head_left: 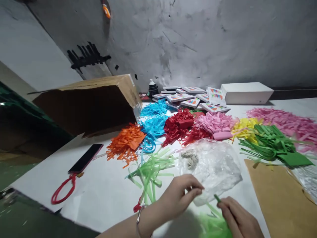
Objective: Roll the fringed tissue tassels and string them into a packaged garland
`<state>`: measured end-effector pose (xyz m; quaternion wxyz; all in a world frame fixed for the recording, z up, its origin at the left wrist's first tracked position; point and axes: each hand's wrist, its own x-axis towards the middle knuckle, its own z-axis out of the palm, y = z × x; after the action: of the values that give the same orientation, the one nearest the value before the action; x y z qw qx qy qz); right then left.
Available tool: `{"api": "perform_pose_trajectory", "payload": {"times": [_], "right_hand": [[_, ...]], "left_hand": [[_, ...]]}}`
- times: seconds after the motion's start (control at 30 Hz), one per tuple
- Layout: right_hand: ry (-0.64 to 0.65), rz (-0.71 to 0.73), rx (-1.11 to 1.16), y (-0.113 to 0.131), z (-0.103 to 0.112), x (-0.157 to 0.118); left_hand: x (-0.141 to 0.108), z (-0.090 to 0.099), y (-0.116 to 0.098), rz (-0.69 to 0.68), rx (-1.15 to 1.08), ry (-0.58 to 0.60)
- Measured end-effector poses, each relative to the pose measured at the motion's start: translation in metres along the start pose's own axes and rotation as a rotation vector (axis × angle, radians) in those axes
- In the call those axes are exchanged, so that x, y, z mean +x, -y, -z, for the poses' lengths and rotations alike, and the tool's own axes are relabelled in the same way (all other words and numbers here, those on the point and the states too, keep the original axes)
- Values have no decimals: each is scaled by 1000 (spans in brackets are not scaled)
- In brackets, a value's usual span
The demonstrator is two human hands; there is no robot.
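My right hand (239,215) is closed on a green paper strip (217,198), whose dark green tip sticks out past the thumb. Below it, a blurred light green tassel (210,226) spreads at the bottom edge; I cannot tell whether the two are joined. My left hand (180,193) is to the left, thumb and fingertips pinched together, and what they hold, if anything, is too small to make out. Just beyond both hands lies a crumpled clear plastic bag (218,162) with a greyish lump (189,158) at its left. A loose light green tassel (152,168) rests left of the bag.
Orange (126,142), blue (155,122), red (179,124), pink (214,122), yellow (246,129) and green tassels (274,142) line the table (99,198). Behind are flat printed boxes (190,97), a white box (246,92) and an open carton (99,105). A phone (85,158) lies left, brown cardboard (284,195) right.
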<state>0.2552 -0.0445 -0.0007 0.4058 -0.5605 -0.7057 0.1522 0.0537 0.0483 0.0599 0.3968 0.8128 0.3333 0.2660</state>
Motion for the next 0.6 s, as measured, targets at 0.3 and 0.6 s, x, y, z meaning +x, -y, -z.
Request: {"api": "perform_pose_trajectory", "payload": {"times": [0.3,0.6], "right_hand": [[-167,-150,-249,-59,-16,38],[-198,-152,-157,-57,-9,34]], "left_hand": [[112,-63,53,-3,330,241],[107,-51,55,134,-14,182]]}}
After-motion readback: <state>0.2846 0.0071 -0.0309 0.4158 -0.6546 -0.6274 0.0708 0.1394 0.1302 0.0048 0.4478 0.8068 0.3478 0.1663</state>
